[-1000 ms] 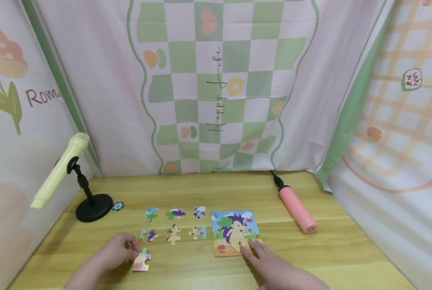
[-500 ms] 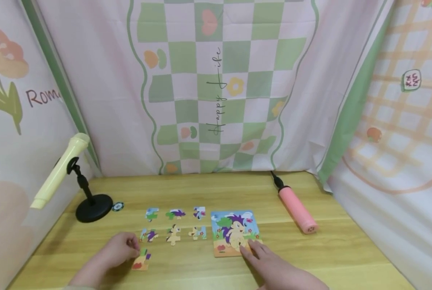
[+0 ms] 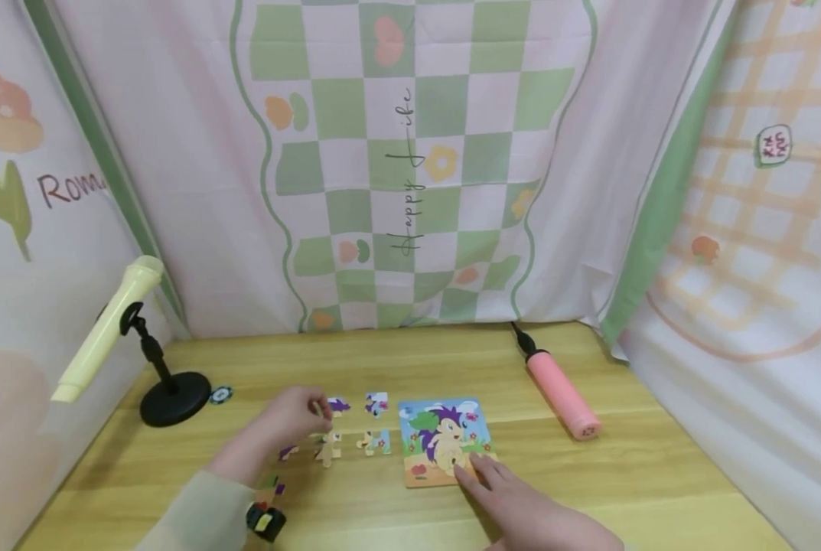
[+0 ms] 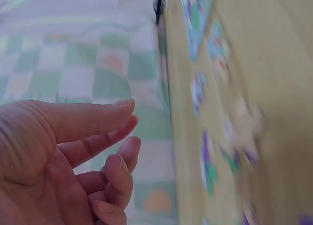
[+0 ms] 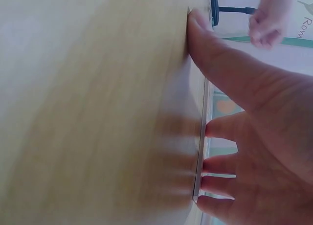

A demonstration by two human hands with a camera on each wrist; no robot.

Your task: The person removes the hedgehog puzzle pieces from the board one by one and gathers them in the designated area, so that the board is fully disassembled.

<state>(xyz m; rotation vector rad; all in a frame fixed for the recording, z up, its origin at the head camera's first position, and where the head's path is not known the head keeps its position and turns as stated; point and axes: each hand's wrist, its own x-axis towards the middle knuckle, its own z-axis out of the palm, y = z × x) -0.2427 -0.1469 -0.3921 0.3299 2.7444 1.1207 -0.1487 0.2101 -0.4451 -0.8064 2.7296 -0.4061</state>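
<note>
My left hand [image 3: 293, 417] hovers over the left part of several loose jigsaw pieces, its thumb and fingers loosely bent. In the left wrist view that hand [image 4: 73, 156] has nothing between thumb and fingertips. Below it lie a purple-topped piece [image 3: 338, 405], a cream piece [image 3: 327, 451], a blue corner piece [image 3: 377, 404] and a flowered edge piece [image 3: 376, 442]. One piece with a red patch [image 3: 267, 493] is partly covered by the wrist camera. With fingers extended, my right hand [image 3: 520, 505] rests on the lower right of a square hedgehog puzzle board [image 3: 444, 440].
A pale yellow microphone [image 3: 110, 329] leans in a black stand [image 3: 174, 399] at the left, beside a small round chip [image 3: 221, 395]. At the right lies a pink hand pump [image 3: 561, 394]. Curtains [image 3: 410, 191] border the wooden table [image 3: 444, 360].
My left hand has left the red-patched piece at the lower left, moving up and right over the upper pieces. The right hand stays on the board. The head view has shifted slightly.
</note>
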